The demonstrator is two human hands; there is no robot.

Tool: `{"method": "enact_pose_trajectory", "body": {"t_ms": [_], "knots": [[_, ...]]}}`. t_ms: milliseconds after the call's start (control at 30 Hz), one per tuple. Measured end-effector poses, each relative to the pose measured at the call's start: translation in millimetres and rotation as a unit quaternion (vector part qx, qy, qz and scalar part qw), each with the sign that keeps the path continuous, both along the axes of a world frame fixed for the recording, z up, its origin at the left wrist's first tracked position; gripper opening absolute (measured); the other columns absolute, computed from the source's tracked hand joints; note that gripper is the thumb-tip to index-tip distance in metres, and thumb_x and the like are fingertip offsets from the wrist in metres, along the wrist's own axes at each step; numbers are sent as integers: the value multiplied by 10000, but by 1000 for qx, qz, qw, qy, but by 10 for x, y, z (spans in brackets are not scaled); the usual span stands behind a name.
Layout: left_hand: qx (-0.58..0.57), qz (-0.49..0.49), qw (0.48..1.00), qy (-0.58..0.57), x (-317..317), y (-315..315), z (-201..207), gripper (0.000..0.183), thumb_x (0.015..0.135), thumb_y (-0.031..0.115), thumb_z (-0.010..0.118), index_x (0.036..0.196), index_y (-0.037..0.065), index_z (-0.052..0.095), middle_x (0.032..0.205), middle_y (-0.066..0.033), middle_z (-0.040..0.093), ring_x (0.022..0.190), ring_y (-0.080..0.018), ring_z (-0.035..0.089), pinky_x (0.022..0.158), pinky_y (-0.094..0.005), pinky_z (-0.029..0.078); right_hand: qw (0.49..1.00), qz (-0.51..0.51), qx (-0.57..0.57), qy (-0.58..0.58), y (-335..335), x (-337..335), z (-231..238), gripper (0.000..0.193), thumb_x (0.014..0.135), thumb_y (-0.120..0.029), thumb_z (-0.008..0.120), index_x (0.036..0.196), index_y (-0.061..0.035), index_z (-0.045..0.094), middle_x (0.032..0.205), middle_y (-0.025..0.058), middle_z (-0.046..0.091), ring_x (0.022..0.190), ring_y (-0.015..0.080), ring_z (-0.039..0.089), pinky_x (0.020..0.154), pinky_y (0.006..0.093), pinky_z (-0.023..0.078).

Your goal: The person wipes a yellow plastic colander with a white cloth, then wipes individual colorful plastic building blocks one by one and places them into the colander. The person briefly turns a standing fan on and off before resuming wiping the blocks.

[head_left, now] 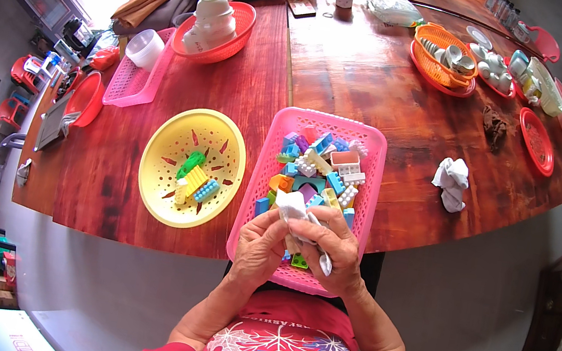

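Note:
Above the near end of a pink plastic basket [375, 168], both hands meet at a crumpled white tissue [291, 205]. My left hand [261, 244] pinches it with thumb and fingers. My right hand [333, 251] is closed round the rest of the tissue, and a loose end hangs below its fingers. Whether a block is inside the tissue cannot be made out. Many coloured toy building blocks [347, 165] fill the basket. To its left sits a yellow perforated bowl [157, 145] holding a yellow block [196, 178], a blue block [206, 191] and a green piece [190, 163].
Another crumpled white tissue [451, 182] lies right of the basket. Farther back stand a red basket [246, 23] with white containers, a pink tray [115, 87] and an orange basket [432, 34] of cups. A red plate [536, 142] is near the right edge of the wooden table [353, 91].

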State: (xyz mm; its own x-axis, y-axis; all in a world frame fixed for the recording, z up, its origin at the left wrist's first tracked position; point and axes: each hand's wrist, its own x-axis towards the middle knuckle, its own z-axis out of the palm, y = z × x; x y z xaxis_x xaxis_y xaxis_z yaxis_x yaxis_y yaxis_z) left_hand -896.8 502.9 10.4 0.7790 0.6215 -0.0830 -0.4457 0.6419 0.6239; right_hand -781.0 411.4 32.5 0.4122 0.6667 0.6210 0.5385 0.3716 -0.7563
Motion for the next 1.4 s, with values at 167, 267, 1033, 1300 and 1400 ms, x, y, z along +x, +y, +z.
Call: {"method": "enact_pose_trajectory", "body": {"t_ms": [167, 267, 1033, 1300, 1400], "knots": [[-25, 10, 1000, 1, -20, 90, 13, 359, 932, 96, 562, 1256, -47, 506, 1212, -95, 588, 1043, -151, 595, 900, -278, 485, 999, 45, -24, -8, -118, -84, -99, 341, 706, 107, 672, 1009, -48, 678, 1004, 129, 596, 852, 236, 626, 707, 299, 513], [32, 9, 999, 41, -41, 87, 15, 349, 932, 91, 556, 1253, -41, 512, 1211, -110, 592, 1017, -137, 603, 887, -266, 483, 993, 100, -62, -8, -204, -21, -50, 302, 703, 79, 710, 983, -27, 668, 957, 136, 613, 842, 245, 627, 693, 308, 525], [614, 349, 449, 548, -496, 1154, -57, 325, 721, 141, 764, 1025, 69, 675, 947, -89, 556, 941, -258, 522, 834, -372, 431, 994, -66, -64, 65, -559, 266, 2, 256, 764, 77, 655, 994, -36, 657, 925, 101, 599, 756, 155, 621, 631, 251, 495], [743, 130, 467, 462, 37, 568, 62, 190, 704, 274, 760, 824, 140, 702, 868, -8, 558, 899, -222, 495, 771, -387, 370, 993, -48, -71, 86, -547, 217, -3, 239, 783, 82, 650, 993, -33, 656, 933, 98, 597, 761, 151, 643, 633, 243, 516], [778, 92, 412, 465, 108, 506, 5, 240, 699, 299, 755, 856, 122, 715, 853, -23, 557, 889, -221, 504, 766, -386, 355, 993, -47, -68, 84, -551, 224, -16, 228, 789, 77, 652, 991, -29, 655, 933, 99, 597, 753, 147, 650, 622, 240, 521]]}}
